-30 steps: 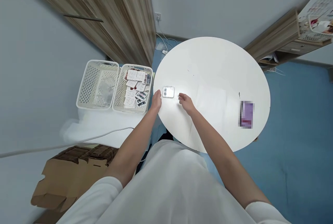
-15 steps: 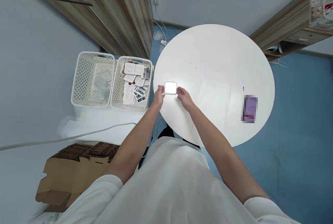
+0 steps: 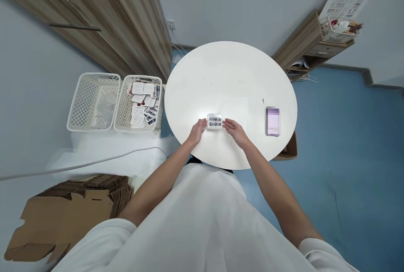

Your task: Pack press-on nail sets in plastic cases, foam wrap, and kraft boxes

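Observation:
A small clear plastic box (image 3: 215, 121) lies on the white round table (image 3: 233, 63) between my hands. Two rows of small dark, glossy ovals, which look like press-on nails, show inside it. My left hand (image 3: 197, 132) is at the box's left edge, fingers stretched out and pointing away from me. On the other side, my right hand (image 3: 237, 132) has its straight fingers close to the right edge. Whether the fingertips press on the box is too small to tell.
A pixelated purple rectangle (image 3: 272, 121) lies at the table's right. To the left, one white basket (image 3: 117, 114) holds printed cards and nail sets; another basket (image 3: 71, 112) holds clear plastic pieces. Flattened cardboard boxes (image 3: 66, 217) and a cable (image 3: 94, 163) are nearer me.
The view has shifted. My hands and the plastic box have moved right across the table and closer to me. Glare hid the box's contents before; now the rows of dark ovals show.

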`<state>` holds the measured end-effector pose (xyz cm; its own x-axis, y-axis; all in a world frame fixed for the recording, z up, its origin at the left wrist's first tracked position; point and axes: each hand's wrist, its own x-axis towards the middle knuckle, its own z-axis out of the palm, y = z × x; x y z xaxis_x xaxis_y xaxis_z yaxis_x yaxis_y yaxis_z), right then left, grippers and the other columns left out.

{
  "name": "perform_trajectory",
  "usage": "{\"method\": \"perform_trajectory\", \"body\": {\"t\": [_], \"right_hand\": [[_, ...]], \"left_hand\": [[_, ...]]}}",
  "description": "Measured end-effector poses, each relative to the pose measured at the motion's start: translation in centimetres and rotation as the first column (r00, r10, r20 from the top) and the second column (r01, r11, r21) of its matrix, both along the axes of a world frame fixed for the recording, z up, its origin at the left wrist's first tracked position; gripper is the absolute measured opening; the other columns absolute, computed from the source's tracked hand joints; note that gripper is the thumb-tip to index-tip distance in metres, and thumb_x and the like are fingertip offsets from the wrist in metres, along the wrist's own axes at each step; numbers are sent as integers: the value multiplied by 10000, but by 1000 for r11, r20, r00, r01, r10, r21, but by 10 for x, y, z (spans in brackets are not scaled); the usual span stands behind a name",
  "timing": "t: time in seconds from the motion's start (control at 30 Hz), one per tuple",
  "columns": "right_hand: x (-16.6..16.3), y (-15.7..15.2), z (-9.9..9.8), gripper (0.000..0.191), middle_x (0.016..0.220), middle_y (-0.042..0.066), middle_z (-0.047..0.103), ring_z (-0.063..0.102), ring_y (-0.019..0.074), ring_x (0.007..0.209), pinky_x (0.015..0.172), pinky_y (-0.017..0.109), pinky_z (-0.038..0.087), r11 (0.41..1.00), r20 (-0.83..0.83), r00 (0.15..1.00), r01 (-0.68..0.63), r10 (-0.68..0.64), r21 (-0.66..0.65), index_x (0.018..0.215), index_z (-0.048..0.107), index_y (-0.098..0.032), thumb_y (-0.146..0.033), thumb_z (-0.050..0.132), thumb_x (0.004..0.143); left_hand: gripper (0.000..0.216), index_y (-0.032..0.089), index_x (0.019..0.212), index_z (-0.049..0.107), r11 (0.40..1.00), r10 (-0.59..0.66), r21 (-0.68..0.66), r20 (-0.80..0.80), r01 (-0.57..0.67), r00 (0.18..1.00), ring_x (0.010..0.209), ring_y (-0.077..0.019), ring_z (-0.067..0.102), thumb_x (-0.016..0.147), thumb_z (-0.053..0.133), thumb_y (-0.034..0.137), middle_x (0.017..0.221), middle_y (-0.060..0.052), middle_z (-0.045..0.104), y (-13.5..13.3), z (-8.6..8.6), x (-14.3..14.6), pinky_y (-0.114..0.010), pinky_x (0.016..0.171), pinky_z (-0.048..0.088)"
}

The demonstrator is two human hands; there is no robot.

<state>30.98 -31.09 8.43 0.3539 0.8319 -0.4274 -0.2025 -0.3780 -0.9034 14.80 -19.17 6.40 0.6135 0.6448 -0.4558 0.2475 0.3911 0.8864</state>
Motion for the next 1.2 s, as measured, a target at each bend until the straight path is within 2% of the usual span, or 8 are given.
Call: {"method": "perform_trajectory", "body": {"t": [0.17,0.33,0.53,0.7,0.9,0.97,1.03,1.2], "right_hand": [[21,-68,-11,466,1276,91,472,506,179,1108,917,373,409,999,32,999,14,-13,-42,1189,435,-214,-138,456,730],[27,-107,-27,449,1253,85,497,519,181,1092,892,359,433,998,24,1000,-4,6,-64,1166,464,-220,-132,466,726],[26,-115,-40,462,1234,71,515,519,174,1092,907,343,424,998,-50,999,-21,18,-54,1109,504,-211,-71,447,672],[24,-113,-44,531,1252,74,496,512,165,1100,891,325,438,996,6,998,-67,68,-60,1142,480,-204,-32,414,644],[27,-117,-50,503,1235,78,497,524,175,1078,856,339,453,995,129,987,-88,94,-56,1155,455,-224,-75,437,674],[27,-123,-50,457,1210,73,504,536,173,1048,853,344,449,994,270,958,-84,100,-71,1154,448,-229,-136,463,707],[26,-131,-49,391,1148,66,529,542,180,1002,851,356,441,989,458,876,-123,148,-83,1120,471,-226,-218,499,731],[17,-150,-52,277,1034,70,546,492,237,979,852,409,390,909,765,505,-326,399,-259,957,565,-220,-300,606,695]], "left_hand": [[631,172,1238,442,993,-105,55,-59,108,993,1158,-227,452,845,165,579,1283,-110,463,-59,0,24,-368,923,384],[645,168,1244,428,984,-149,72,-164,162,975,1169,-213,442,840,151,587,1303,-104,440,-96,-5,37,-340,924,381],[635,177,1202,464,990,-49,114,-247,79,968,1165,-211,443,836,153,592,1281,-101,466,-118,-17,40,-352,914,379],[606,183,1169,487,987,-4,155,-255,45,967,1152,-206,451,842,161,576,1272,-102,473,-126,-22,38,-350,903,383],[579,175,1149,487,962,4,257,-339,89,941,1107,-198,481,849,167,553,1230,-98,506,-124,-22,37,-344,886,396],[537,183,1178,460,924,-6,352,-375,148,927,1125,-206,461,830,275,547,1242,-95,488,-122,-21,31,-346,901,385],[525,196,1178,459,846,-59,462,-414,266,908,1120,-220,454,775,425,530,1222,-89,490,-121,-19,21,-351,914,375],[423,229,1009,580,512,-295,581,-573,633,765,1018,-273,464,635,634,419,1059,-85,533,-115,-21,-6,-414,879,364]]}}
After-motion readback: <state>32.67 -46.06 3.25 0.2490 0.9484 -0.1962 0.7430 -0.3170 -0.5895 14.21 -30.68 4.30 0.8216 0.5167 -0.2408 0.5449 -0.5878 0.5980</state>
